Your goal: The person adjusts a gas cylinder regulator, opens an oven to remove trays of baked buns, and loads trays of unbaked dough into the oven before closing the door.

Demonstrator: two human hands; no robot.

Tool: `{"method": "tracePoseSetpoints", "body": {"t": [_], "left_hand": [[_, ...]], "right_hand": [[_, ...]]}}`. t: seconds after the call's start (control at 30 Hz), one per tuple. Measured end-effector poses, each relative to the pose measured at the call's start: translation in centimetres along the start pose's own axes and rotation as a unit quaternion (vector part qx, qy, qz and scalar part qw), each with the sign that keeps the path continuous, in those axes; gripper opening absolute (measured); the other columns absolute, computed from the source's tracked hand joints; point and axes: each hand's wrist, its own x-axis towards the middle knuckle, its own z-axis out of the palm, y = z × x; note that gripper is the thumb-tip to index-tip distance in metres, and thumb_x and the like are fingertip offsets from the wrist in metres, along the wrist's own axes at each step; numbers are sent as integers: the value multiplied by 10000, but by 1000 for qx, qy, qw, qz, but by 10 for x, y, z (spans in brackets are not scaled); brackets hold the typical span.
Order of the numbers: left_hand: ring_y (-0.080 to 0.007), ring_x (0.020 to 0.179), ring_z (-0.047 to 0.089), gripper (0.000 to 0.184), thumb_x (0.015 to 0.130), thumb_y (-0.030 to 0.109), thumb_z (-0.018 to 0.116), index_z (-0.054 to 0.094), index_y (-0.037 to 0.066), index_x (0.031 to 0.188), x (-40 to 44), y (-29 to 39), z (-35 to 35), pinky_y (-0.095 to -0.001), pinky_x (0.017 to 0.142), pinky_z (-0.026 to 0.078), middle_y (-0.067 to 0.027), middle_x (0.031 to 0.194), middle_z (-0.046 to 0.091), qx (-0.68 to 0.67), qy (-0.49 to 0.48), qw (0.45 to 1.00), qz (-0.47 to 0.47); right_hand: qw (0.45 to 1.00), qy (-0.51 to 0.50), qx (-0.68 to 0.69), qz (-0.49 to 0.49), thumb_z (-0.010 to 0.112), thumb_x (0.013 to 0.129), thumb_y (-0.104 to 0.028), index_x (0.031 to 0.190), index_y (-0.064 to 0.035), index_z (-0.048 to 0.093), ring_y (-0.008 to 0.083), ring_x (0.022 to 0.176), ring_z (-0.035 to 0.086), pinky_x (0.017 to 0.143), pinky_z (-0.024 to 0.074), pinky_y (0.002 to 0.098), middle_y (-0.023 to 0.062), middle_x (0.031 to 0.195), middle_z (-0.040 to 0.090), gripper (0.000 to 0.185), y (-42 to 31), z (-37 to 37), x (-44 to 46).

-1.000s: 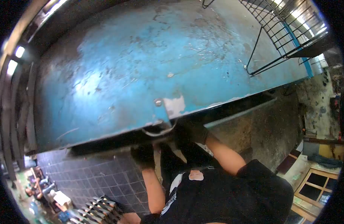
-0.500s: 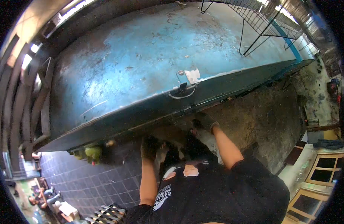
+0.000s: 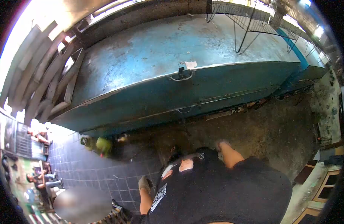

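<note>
My left hand [image 3: 144, 183], in a greyish work glove, hangs at the left of my black shirt [image 3: 220, 186], above the dark tiled floor. My right hand [image 3: 222, 144] is at the far side of my shirt, low over the concrete floor; it is smeared and partly hidden. The fingers of neither hand show clearly, and nothing can be made out in them. Ahead stands a large blue box [image 3: 224, 84] with a worn painted top. Its front carries a metal latch [image 3: 182, 70] and a curved handle [image 3: 182, 78]. Both hands are apart from it.
A black wire rack [image 3: 250, 24] stands on the box top. Green gas cylinders [image 3: 104, 145] sit by its lower left end. Slatted wooden frames [image 3: 48, 71] lean at left. A seated person [image 3: 41, 180] is in the left background. Wooden window frames [image 3: 327, 186] lie at right.
Both hands have come back towards my body, away from the lower front of the box, and the left has swung outward. The view has shifted, showing more of the box's front.
</note>
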Motion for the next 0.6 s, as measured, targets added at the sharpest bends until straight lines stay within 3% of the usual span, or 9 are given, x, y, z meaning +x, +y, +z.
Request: {"method": "tracePoseSetpoints", "body": {"t": [0.1, 0.2, 0.3, 0.37, 0.43, 0.5, 0.57, 0.6], "left_hand": [[-347, 745, 753, 365, 1093, 358, 691, 830, 34, 999, -35, -80, -10, -519, 707, 615, -177, 833, 763, 225, -30, 961, 156], [-374, 995, 801, 314, 1064, 316, 715, 873, 67, 1170, -66, -140, 8, -506, 882, 609, -203, 1077, 839, 403, -83, 883, 227], [-435, 1232, 831, 368, 1064, 304, 709, 882, 126, 1335, -70, -200, 70, -517, 1031, 608, -256, 1268, 869, 548, -109, 790, 252], [-500, 1283, 799, 411, 1066, 249, 702, 829, 126, 1437, -79, -242, 106, -551, 1059, 618, -277, 1297, 849, 572, -47, 744, 343], [-516, 1283, 791, 426, 1066, 221, 712, 800, 129, 1473, -94, -269, 129, -580, 1071, 618, -273, 1310, 847, 553, -48, 752, 356], [-531, 1283, 784, 450, 1066, 193, 723, 770, 132, 1510, -123, -300, 131, -608, 1083, 619, -269, 1324, 846, 535, -51, 758, 369], [-533, 1345, 756, 430, 1080, 173, 711, 756, 137, 1507, -150, -319, 118, -622, 1094, 610, -289, 1421, 808, 613, -98, 732, 281], [-528, 1337, 761, 419, 1085, 190, 708, 761, 137, 1497, -161, -328, 114, -620, 1087, 611, -286, 1413, 812, 624, -115, 726, 267]], "right_hand": [[991, 0, 130, 1, 639, 1114, -550, 1677, -124, 699, 404, 1600, 627, 1277, 505, 559, 173, 1776, 626, 709, -68, -118, -116], [982, 0, 182, -42, 528, 1153, -724, 1718, -108, 664, 401, 1642, 593, 1335, 454, 534, 167, 1813, 599, 847, -112, -195, -221], [977, 55, 187, -84, 497, 1147, -751, 1717, -90, 657, 422, 1648, 579, 1350, 428, 538, 187, 1811, 595, 888, -88, -170, -218], [980, 18, 172, -96, 509, 1152, -719, 1692, -83, 678, 419, 1650, 577, 1338, 446, 520, 194, 1795, 609, 851, -76, -174, -261], [973, 37, 198, -110, 528, 1161, -663, 1647, -101, 715, 421, 1616, 614, 1330, 473, 539, 186, 1773, 629, 766, -55, -145, -297], [981, -1, 188, -52, 581, 1141, -653, 1568, -76, 773, 410, 1551, 673, 1281, 512, 552, 194, 1721, 679, 743, -5, -50, -241], [986, -74, 150, -22, 613, 1118, -681, 1495, -63, 822, 406, 1481, 717, 1227, 550, 563, 168, 1680, 724, 754, 44, 3, -268], [989, -71, 133, -5, 651, 1110, -626, 1498, -86, 829, 392, 1477, 724, 1216, 557, 559, 156, 1671, 734, 688, 78, 47, -257]]}}
